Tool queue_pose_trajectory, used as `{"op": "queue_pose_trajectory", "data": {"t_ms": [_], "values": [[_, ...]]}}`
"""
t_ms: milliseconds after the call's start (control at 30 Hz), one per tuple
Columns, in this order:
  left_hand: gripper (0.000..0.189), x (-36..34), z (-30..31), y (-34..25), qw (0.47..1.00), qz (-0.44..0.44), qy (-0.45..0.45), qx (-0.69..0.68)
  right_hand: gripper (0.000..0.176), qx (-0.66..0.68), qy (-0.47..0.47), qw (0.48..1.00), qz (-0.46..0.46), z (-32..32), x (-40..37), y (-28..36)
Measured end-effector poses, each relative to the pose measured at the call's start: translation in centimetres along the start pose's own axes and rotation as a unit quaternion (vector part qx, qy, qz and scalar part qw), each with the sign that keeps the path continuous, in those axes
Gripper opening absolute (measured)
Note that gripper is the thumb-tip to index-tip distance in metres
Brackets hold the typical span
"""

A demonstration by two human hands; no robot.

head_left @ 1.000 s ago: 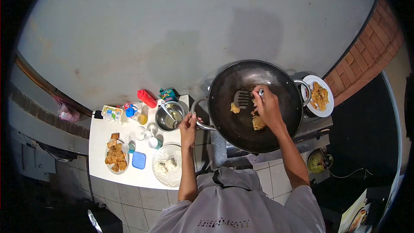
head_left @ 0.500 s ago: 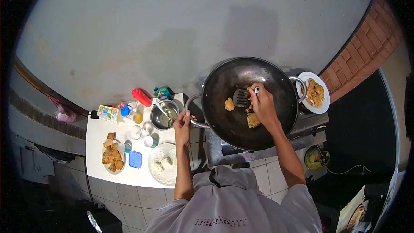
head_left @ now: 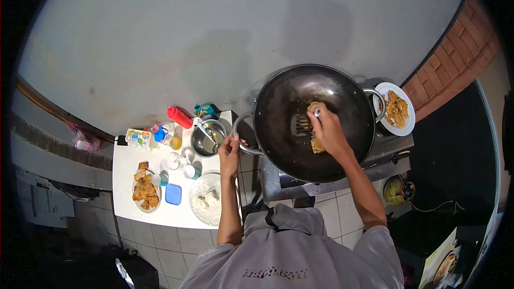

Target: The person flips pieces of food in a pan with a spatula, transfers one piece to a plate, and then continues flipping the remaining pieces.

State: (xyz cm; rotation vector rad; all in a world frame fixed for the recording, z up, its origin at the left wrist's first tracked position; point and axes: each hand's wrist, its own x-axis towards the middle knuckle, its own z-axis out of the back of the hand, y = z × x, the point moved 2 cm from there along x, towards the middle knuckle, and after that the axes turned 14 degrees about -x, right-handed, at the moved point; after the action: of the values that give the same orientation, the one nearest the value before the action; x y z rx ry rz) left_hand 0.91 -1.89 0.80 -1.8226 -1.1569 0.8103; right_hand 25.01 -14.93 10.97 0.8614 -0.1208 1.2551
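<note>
A large dark wok (head_left: 278, 152) sits on the stove. My left hand (head_left: 229, 152) is closed around the wok's left loop handle (head_left: 244, 130). Inside the wok, my right hand (head_left: 329, 129) grips a slotted spatula (head_left: 301, 124) by its upright handle, with the blade down on the wok's bottom. Golden fried pieces lie close to the blade: one piece (head_left: 317, 146) below my fingers and another piece (head_left: 312, 106) above them, both partly hidden by the hand.
Right of the wok stands a white plate (head_left: 408, 123) of fried pieces. On the white table (head_left: 176, 218) at left are a metal bowl (head_left: 199, 144), a red bottle (head_left: 179, 117), a blue lid (head_left: 173, 194), a plate of white batter (head_left: 199, 211) and a plate of browned pieces (head_left: 145, 190).
The fried piece that lay left of the spatula no longer shows there. My right hand keeps the spatula low in the wok, and my left stays on the handle. The whole view has shifted slightly.
</note>
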Motion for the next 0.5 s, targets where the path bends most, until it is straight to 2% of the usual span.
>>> {"op": "queue_pose_trajectory", "data": {"t_ms": [67, 267, 500], "values": [[0.023, 0.1, 0.3, 0.3, 1.000, -0.001, 0.004, 0.002, 0.012, 0.067, 0.044, 0.994, -0.080, 1.8, 0.5, -0.5], [0.033, -0.2, 0.3, 0.2, 0.997, -0.032, -0.007, 0.075, 0.013, 0.033, 0.045, 0.997, -0.061, 4.5, 1.8, -4.0], [0.033, -0.9, -0.5, 0.3, 0.983, -0.091, -0.092, 0.130, 0.014, 0.048, 0.094, 0.994, -0.018, 5.5, 3.6, -7.0]]}}
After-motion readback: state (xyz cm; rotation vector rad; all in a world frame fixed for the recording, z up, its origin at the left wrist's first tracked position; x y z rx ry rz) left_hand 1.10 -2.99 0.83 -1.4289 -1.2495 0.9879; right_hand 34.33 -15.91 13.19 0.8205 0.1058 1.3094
